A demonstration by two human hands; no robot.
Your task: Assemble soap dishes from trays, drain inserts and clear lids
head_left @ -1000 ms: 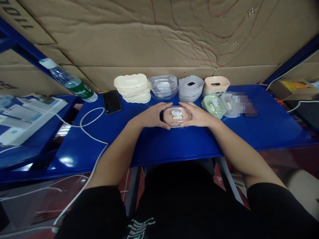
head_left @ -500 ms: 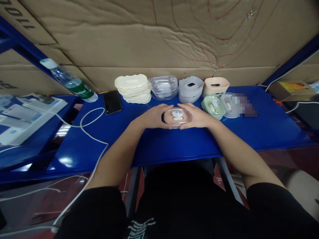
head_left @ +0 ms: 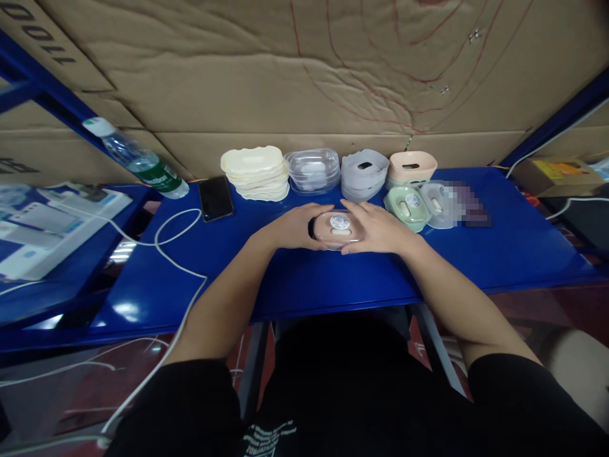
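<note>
Presently, both hands are on one item: the left hand (head_left: 297, 228) curves round the left side of a clear-covered pink plastic box (head_left: 337, 231), and the right hand (head_left: 380, 230) encloses its right side. Each hand is spread to the box's width, thumb at the near edge, fingers at the far edge. The box is level, with its round sticker (head_left: 340, 222) and oval slot facing up; whether it rests on the blue table (head_left: 337, 285) or is lifted slightly cannot be told. Compared with a second ago, little differs: the box sits marginally nearer the person, partly an effect of camera tilt, and neither hand has let go. In my judgement, handling of this box is unfinished. Beyond the grip stands a stack of clear plastic covers (head_left: 311, 170), with cream wavy-edged trays (head_left: 254, 171) to its left and grey slotted holders (head_left: 364, 178) to its right. Right of the grip lie a green box (head_left: 408, 209) and a translucent grey box (head_left: 438, 206), with a peach slotted holder (head_left: 413, 164) behind. Farther left are a phone (head_left: 216, 198) and a water bottle (head_left: 155, 174).
</note>
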